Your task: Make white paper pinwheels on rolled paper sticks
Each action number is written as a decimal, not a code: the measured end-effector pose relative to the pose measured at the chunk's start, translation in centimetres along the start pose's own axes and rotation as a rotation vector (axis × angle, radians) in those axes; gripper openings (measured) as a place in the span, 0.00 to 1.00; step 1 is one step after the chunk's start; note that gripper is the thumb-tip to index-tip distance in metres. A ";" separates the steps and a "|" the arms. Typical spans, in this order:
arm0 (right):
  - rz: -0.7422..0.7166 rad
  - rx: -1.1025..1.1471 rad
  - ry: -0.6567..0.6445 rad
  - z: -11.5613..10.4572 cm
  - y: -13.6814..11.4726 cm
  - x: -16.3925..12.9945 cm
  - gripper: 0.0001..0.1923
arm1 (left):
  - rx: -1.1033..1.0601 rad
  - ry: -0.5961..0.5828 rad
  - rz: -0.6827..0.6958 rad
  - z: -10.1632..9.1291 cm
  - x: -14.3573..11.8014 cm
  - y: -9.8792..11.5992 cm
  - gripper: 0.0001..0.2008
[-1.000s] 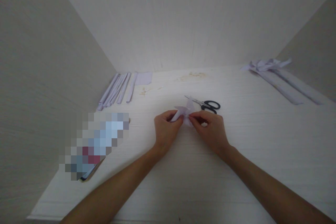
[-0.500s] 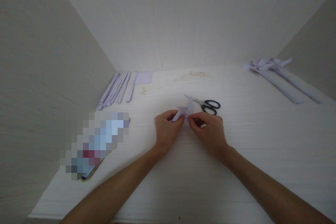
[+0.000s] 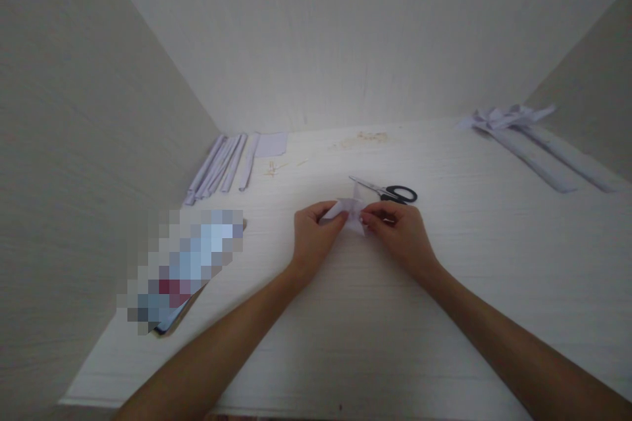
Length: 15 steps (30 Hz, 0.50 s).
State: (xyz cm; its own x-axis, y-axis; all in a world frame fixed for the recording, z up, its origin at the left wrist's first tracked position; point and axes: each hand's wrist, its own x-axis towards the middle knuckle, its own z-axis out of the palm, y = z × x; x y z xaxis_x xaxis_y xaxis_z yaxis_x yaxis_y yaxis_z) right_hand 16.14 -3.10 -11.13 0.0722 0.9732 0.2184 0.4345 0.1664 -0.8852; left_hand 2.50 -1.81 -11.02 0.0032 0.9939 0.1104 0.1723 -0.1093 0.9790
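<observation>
A small piece of white paper, folded into pointed blades like a pinwheel [image 3: 354,205], is held up in the middle. My left hand [image 3: 316,233] pinches its left side between thumb and fingers. On the other side, my right hand [image 3: 402,230] is closed in a pinch at the paper's right edge; its fingertips partly hide what lies between them. Just beyond the right hand lie scissors [image 3: 403,193] with black handles, their blades pointing left, one handle loop mostly covered by the hand.
At the back left are several rolled paper tubes [image 3: 217,168] and a flat paper square [image 3: 271,144]. Thin sticks [image 3: 270,169] lie nearby. A blurred-out phone [image 3: 197,270] rests at left. More paper strips and tubes [image 3: 533,158] sit back right, by the walls.
The right hand has shifted slightly right and now covers more of the scissors' near handle. The paper has turned a little, and a lower blade point shows below the fingers.
</observation>
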 end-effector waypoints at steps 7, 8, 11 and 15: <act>-0.006 0.020 -0.004 0.0 0.5 0.0 0.05 | -0.041 -0.029 -0.054 -0.1 0.2 -0.3 0.09; -0.005 0.022 -0.010 0.0 0.6 0.0 0.05 | -0.047 -0.039 -0.055 -0.2 0.3 -0.4 0.09; -0.001 0.042 -0.026 0.0 0.8 0.1 0.05 | -0.071 -0.079 -0.062 -0.4 0.5 -0.7 0.09; -0.002 0.054 -0.041 -0.1 0.9 0.2 0.05 | -0.087 -0.119 -0.064 -0.7 0.7 -0.8 0.08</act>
State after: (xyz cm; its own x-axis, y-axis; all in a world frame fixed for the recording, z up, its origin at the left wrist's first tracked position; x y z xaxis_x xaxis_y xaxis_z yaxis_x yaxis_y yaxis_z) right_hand 16.64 -2.79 -11.79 0.0340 0.9783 0.2042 0.3854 0.1757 -0.9059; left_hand 1.64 -1.07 -11.62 0.1129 0.9931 0.0309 0.0895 -0.0412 0.9951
